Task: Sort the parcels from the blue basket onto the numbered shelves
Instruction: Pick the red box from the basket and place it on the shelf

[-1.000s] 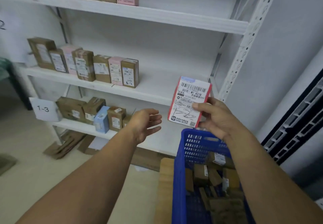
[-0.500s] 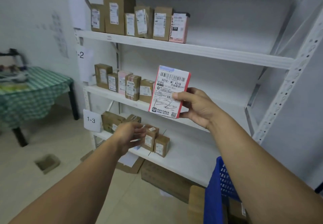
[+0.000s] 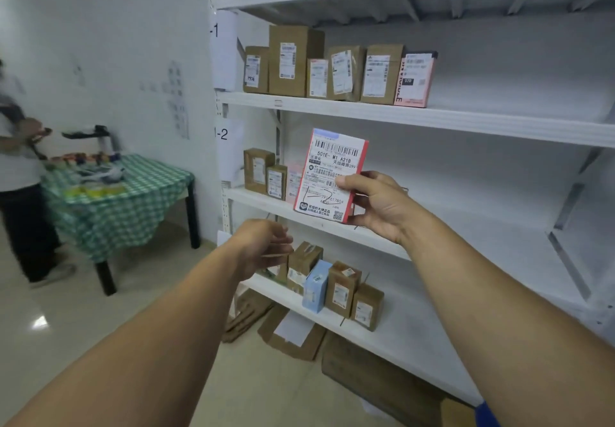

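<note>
The fingers (image 3: 362,198) of the right hand (image 3: 379,206) are curled round one red-edged parcel (image 3: 332,173), thumb on its white label and the rest behind its right edge, holding it upright in the air in front of the shelf unit (image 3: 432,116). Down and to the left of that parcel the left hand (image 3: 263,243) hangs with its fingers loosely bent and holds nothing. Above the parcel, the shelf marked "-1" carries six packages (image 3: 344,73) in a row: five brown and one pink at the right end. Level with the parcel and just to its left, on the shelf marked "-2", three packages (image 3: 259,170) show, two brown and one pale pink; the parcel covers whatever stands further along that row. Below the parcel, the next shelf holds one light blue box (image 3: 316,285) among brown boxes (image 3: 342,288); three brown ones are plain, and the left hand hides the start of that row. Lower again, flattened cardboard (image 3: 293,336) lies on the floor under the shelves. Far below and right of the parcel, one corner of the blue basket (image 3: 486,415) shows at the frame's edge. Well to the left of the parcel stands one bench (image 3: 116,193) with a green checked cloth and small blurred things on it, and one other person (image 3: 16,160) beside it.
</note>
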